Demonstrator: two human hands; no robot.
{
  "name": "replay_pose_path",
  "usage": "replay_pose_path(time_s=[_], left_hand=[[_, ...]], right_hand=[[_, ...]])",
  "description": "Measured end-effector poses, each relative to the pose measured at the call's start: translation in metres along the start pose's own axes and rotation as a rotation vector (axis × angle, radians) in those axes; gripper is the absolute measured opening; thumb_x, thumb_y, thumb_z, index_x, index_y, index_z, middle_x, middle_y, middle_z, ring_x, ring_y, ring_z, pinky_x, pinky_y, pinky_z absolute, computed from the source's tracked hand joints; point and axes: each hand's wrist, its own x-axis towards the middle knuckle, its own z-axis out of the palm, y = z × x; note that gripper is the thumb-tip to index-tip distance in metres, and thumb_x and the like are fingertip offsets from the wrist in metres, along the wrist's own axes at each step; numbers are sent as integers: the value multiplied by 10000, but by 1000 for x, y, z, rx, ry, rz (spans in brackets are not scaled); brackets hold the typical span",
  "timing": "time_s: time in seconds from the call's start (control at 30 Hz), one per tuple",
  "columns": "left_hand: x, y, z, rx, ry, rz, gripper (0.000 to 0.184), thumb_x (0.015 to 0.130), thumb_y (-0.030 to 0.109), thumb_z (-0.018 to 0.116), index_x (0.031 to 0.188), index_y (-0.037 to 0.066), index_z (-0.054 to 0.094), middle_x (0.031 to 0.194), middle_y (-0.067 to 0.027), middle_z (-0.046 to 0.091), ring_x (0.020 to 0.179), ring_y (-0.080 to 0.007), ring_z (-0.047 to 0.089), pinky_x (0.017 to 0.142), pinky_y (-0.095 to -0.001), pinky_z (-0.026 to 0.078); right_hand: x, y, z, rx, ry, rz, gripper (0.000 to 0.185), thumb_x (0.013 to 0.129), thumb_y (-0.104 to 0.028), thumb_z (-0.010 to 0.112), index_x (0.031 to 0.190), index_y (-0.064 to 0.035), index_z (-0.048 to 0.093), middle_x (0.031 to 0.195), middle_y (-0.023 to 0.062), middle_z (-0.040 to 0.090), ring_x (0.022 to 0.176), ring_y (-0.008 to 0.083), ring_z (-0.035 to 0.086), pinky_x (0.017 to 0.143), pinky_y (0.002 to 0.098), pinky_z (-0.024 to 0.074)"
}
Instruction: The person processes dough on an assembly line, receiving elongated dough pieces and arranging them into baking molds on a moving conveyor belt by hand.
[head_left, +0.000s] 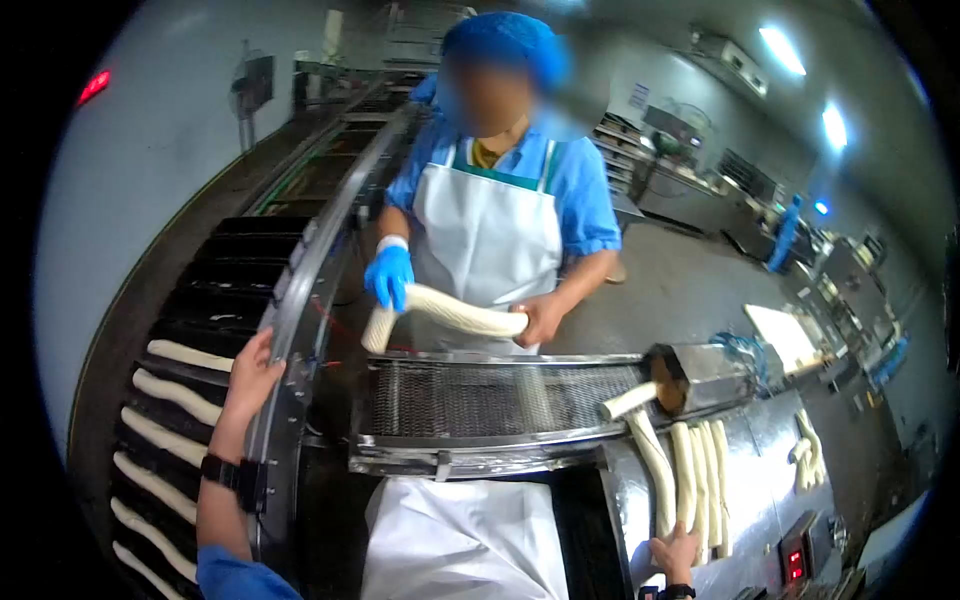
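Observation:
My left hand (255,375) is at the conveyor's metal rail (293,310), empty, with fingers apart, near the top dough strip (188,354) on the dark trays. At the lower ends of several long dough strips on the steel table (765,470), my right hand (677,550) has its thumb and fingers around the end of the leftmost strip (653,465). A short dough piece (628,401) lies at the mesh belt's right end. Across the mesh belt (480,398), a co-worker's gloved hand and bare hand hold a long dough strip (460,312).
A co-worker in a white apron (480,220) stands beyond the mesh belt. Its right end meets a metal housing (715,375). Small dough pieces (807,450) lie farther right, above a red digital display (796,562). White cloth (465,540) hangs in front of me.

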Motion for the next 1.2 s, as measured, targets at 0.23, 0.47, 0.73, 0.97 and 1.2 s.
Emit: replay_pose_path(time_s=[0.23, 0.47, 0.73, 0.97, 1.2], left_hand=[[-12, -43, -86, 732, 521, -230, 714, 796, 315, 702, 1338, -61, 428, 1307, -295, 487, 1241, -406, 453, 1033, -415, 398], [-31, -38, -102, 695, 659, -493, 842, 828, 355, 686, 1464, 9, 255, 1496, -313, 214, 1385, -487, 186, 1154, -504, 165], [-63, 6, -67, 867, 550, -677, 807, 894, 439, 574, 1502, 83, 180, 1533, -270, 153, 1431, -419, 127, 1134, -598, 101], [-63, -2, -70, 907, 529, -646, 797, 912, 448, 543, 1502, 69, 164, 1550, -247, 112, 1441, -390, 116, 1142, -599, 101], [-85, -36, -104, 843, 594, -529, 844, 881, 407, 620, 1500, 68, 158, 1553, -225, 135, 1440, -378, 125, 1148, -572, 135]], right_hand=[[76, 97, 79, -493, 34, -636, 254, 813, -299, 582, 909, -84, 677, 833, 163, 656, 805, 331, 630, 865, 456, 495], [20, -132, -47, 874, -603, -402, 667, 764, -338, 577, 1314, 32, 497, 1260, 146, 550, 1146, 244, 515, 905, 351, 441], [-61, -375, -205, 1042, -840, -1041, 448, 909, -364, 518, 1139, 20, 514, 1094, 192, 591, 889, 308, 637, 756, 385, 546], [-137, -563, -182, 1252, -1499, -1214, 579, 844, -160, 561, 1365, 49, 417, 1315, 160, 496, 1161, 263, 529, 981, 341, 460], [-105, -534, -126, 1109, -1435, -1041, 611, 794, -138, 597, 1358, 36, 439, 1292, 122, 506, 1139, 211, 519, 1036, 359, 398]])
